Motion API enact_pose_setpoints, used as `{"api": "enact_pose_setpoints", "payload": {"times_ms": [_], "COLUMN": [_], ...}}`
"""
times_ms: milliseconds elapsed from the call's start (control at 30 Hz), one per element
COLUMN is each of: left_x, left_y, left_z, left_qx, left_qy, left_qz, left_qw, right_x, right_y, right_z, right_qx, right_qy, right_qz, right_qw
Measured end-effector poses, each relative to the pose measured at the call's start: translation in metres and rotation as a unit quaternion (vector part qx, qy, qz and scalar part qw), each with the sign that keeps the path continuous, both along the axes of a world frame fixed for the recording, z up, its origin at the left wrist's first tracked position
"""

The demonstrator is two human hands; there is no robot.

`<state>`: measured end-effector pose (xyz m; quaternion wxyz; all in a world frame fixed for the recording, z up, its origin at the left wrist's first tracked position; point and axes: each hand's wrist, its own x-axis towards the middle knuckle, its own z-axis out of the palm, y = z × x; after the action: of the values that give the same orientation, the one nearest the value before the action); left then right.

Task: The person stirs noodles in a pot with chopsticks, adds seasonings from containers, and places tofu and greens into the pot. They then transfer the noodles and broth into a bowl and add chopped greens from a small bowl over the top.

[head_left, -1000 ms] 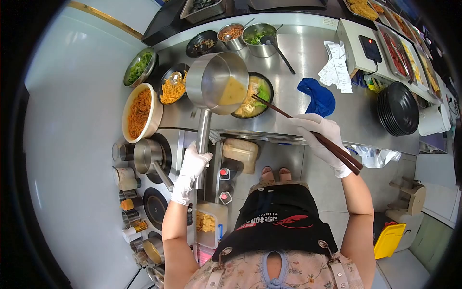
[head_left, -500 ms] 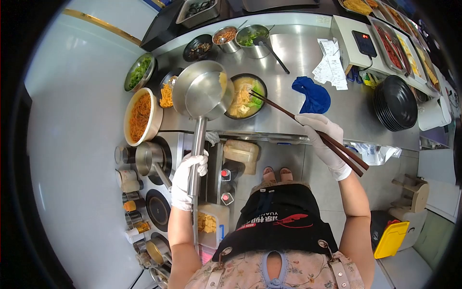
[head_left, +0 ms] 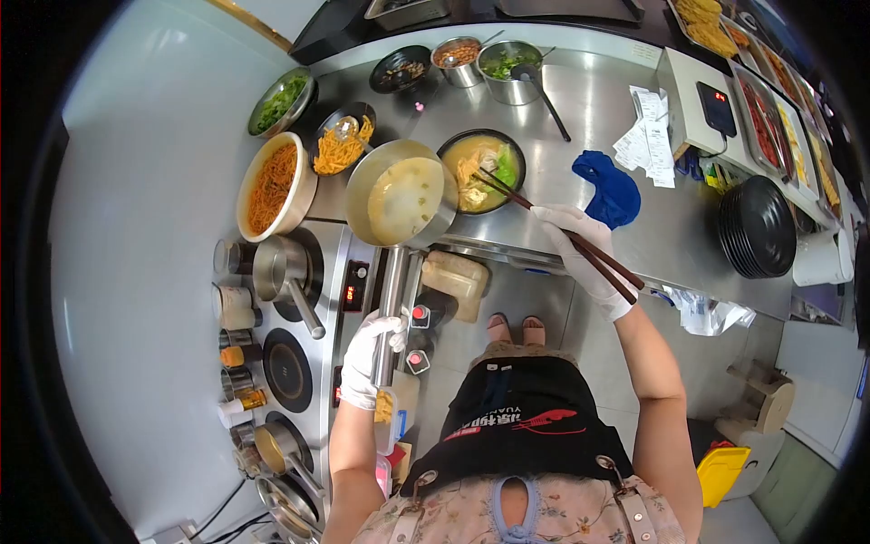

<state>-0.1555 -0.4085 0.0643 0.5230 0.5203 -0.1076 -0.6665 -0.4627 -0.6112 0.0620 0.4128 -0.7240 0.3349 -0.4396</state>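
My gloved left hand (head_left: 372, 355) is closed around the long metal handle of a saucepan (head_left: 444, 214), which has cloudy broth in it. The pan's right rim overlaps the near left edge of a black bowl (head_left: 513, 188). In that bowl are broth, noodles (head_left: 472, 172) and green lettuce (head_left: 505, 170). Long dark chopsticks (head_left: 594, 257) are gripped in my gloved right hand (head_left: 577, 249). Their tips reach into the bowl, between the noodles and the lettuce. A blue cloth (head_left: 609, 192) lies on the steel counter, to the right of the bowl.
Left of the pan are a white bowl of orange shreds (head_left: 302, 213) and a dark bowl of yellow strips (head_left: 337, 156) with a spoon. Another saucepan (head_left: 280, 269) sits on the left burner. Stacked black bowls (head_left: 757, 227) and paper receipts (head_left: 645, 140) lie right.
The saucepan has come down nearer to me and tipped back toward level, so its broth now shows. The chopsticks remain in the bowl, and my right hand has shifted slightly left.
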Motion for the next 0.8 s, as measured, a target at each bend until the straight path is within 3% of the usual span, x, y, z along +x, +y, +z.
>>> {"api": "enact_pose_setpoints", "payload": {"times_ms": [267, 400, 433, 467, 533, 567, 700, 800], "left_x": [0.001, -0.007, -0.007, -0.005, -0.003, -0.01, -0.009, -0.017], "left_y": [0.04, 0.066, 0.078, 0.091, 0.123, 0.101, 0.124, 0.138], "left_z": [-0.003, 0.026, 0.032, 0.033, 0.044, 0.034, 0.037, 0.024], "left_qx": [-0.006, -0.019, -0.003, -0.034, -0.028, -0.027, -0.063, -0.021], "left_qy": [0.015, 0.032, 0.012, 0.049, 0.009, 0.017, 0.015, -0.074], "left_qz": [0.035, 0.086, 0.11, 0.113, 0.15, 0.175, 0.258, 0.334], "left_qw": [0.999, 0.996, 0.994, 0.992, 0.988, 0.984, 0.964, 0.939], "right_x": [0.023, 0.014, 0.011, 0.008, 0.009, 0.011, -0.009, -0.013], "right_y": [-0.002, 0.009, 0.012, 0.009, 0.011, -0.027, -0.103, -0.125], "right_z": [0.007, 0.039, 0.043, 0.034, 0.045, 0.037, -0.006, -0.026], "right_qx": [0.022, -0.04, 0.024, 0.014, 0.007, 0.041, -0.108, -0.102], "right_qy": [0.019, 0.057, 0.052, 0.011, 0.065, 0.072, 0.103, 0.105], "right_qz": [0.006, -0.014, -0.035, -0.022, -0.059, -0.068, -0.102, -0.126], "right_qw": [1.0, 0.997, 0.998, 1.0, 0.996, 0.994, 0.983, 0.981]}}
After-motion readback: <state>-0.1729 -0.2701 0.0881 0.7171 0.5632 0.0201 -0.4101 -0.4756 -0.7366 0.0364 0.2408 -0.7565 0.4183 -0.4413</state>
